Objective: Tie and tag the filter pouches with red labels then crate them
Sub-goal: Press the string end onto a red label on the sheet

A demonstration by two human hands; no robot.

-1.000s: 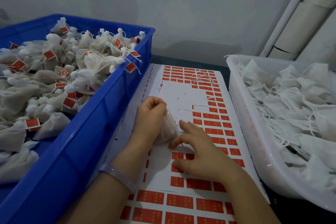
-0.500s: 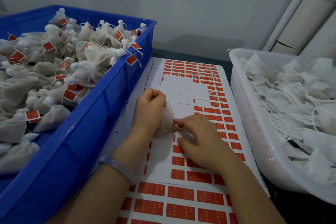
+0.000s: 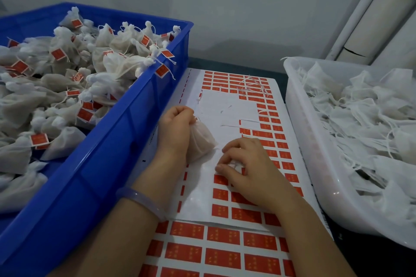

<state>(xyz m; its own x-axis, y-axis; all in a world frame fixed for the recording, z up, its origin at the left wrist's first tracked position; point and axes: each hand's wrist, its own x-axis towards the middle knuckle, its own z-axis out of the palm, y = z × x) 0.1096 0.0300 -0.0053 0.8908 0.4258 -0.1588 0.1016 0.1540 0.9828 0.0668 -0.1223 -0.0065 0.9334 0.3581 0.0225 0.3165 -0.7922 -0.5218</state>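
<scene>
Pouch (image 3: 200,141) of filter cloth rested on the sheet of red labels (image 3: 227,114), its gathered neck gripped by the curled fingers of the left hand (image 3: 174,129) (a pale bangle (image 3: 144,201) on that wrist). Just beside it, the right hand (image 3: 245,168) bent its fingertips onto the sheet; whether they pinched anything could not be told. A blue crate (image 3: 126,130) of tagged pouches stood left, a white tub (image 3: 299,132) of loose pouches right.
</scene>
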